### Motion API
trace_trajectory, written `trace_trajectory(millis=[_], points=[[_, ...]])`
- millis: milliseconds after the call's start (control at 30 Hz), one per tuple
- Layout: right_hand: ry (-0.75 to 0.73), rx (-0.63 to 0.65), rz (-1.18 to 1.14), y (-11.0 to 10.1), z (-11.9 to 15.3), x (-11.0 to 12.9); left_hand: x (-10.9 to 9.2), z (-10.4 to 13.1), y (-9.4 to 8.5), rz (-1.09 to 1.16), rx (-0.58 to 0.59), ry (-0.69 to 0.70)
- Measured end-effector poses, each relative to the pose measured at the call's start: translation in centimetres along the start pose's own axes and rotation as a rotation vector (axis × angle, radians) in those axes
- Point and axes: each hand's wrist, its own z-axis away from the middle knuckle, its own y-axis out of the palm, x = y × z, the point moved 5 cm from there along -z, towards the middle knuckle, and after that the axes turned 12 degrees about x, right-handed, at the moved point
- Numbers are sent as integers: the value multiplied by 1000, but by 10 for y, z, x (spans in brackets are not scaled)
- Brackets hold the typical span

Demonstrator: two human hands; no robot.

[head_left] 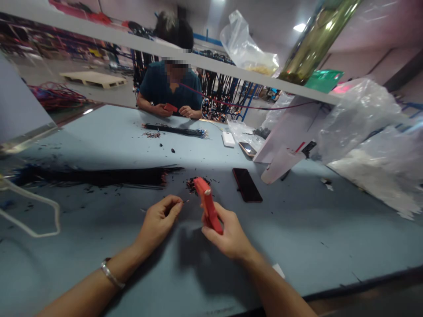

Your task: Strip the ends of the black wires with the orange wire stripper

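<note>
My left hand (161, 218) is closed in a pinch on a thin wire (185, 201), whose short end sticks out past the fingertips. My right hand (231, 231) is wrapped round a red wire stripper (208, 202), held upright with its head tilted away from me. The wire's end and the tool are a small gap apart. Just behind the tool lies a pile of short black insulation scraps (191, 185), partly hidden by it. A long bundle of black wires (115, 177) stretches across the table to the left, its bare ends toward the middle.
Across the table (313, 237) a co-worker (170, 88) holds a red tool (170, 107) behind a second wire bundle (175, 130). A dark phone (247, 185), another phone (247, 149) and a white cup (282, 165) stand right. A white loop (56, 215) juts in at left.
</note>
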Motion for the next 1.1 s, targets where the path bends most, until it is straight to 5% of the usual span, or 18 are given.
trace_trajectory(millis=[133,300,1100], points=[[-141,-90,554,9,3,10,-3,2,4,180,60,9],[-168,-69,770,19,3,8,-1,3,7,397,91,-4],[-144,-104,787,12,2,3,-10,3,14,192,203,52]])
